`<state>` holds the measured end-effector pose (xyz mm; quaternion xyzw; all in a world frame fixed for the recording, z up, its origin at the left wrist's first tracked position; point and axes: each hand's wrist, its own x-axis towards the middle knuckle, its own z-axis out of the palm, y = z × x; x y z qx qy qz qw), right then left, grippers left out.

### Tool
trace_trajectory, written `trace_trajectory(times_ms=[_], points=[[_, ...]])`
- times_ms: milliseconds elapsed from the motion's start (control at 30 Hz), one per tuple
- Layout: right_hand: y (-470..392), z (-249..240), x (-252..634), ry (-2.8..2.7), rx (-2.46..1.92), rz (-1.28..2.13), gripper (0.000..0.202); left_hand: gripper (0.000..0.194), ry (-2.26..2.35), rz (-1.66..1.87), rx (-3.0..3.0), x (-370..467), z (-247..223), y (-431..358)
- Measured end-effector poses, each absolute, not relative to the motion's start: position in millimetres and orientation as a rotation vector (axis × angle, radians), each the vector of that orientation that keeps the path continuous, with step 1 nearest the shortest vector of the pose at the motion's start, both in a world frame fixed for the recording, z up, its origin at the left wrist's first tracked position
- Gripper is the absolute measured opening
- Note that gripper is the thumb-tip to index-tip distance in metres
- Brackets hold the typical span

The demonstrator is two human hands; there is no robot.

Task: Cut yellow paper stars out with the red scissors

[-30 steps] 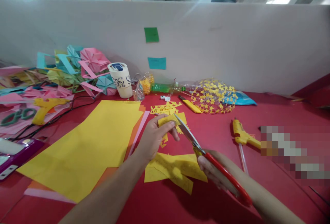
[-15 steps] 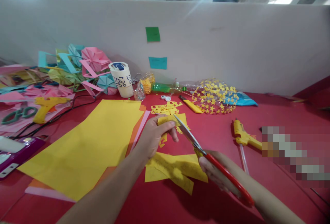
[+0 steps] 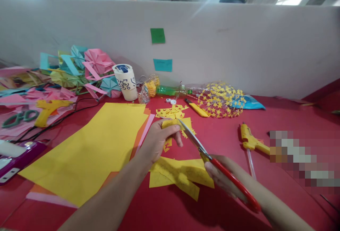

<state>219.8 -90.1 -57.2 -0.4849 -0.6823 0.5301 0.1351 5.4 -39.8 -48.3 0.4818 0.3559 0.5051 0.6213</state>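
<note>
My left hand [image 3: 162, 139] pinches a small strip of yellow paper [image 3: 171, 122] between thumb and fingers. My right hand [image 3: 220, 174] is closed around the red handles of a pair of scissors [image 3: 195, 139], whose blades point up and left, with the tips at the strip's right end. Below my hands, several overlapping yellow paper pieces [image 3: 183, 174] with faint marks lie on the red table. Yellow scraps with star-shaped cutouts [image 3: 172, 110] lie just beyond my left hand. A large yellow sheet [image 3: 106, 142] rests to the left over orange and pink sheets.
A yellow glue gun [image 3: 248, 137] lies at the right, another glue gun [image 3: 47, 110] at the left by green-handled scissors [image 3: 20, 118]. Toward the wall are a white cup [image 3: 126, 85], a green bottle [image 3: 167, 90], a yellow cutter [image 3: 198, 108] and a star-covered clear dome [image 3: 221, 100].
Both hands, the strip and the scissors hold almost the same position. The scissor tips have shifted very slightly left; otherwise only a tiny camera shift shows.
</note>
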Motion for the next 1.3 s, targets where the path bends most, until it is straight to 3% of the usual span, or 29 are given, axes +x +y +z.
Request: trace_trajectory(times_ms=[500, 700, 1300], points=[[-88.8, -53.7, 220.0, -1.98, -1.412, 1.522, 0.046, 0.016, 0.858, 1.167, 1.114, 6.4, -47.6, -40.4], [-87.5, -56.1, 220.7, -1.932, -1.428, 1.524, 0.046, 0.023, 0.964, 1.215, 1.302, 6.7, -46.5, -40.5], [-95.6, -71.0, 208.4, -1.571, -1.348, 1.838, 0.056, 0.025, 1.008, 1.201, 1.45, 13.5, -45.3, -49.3]])
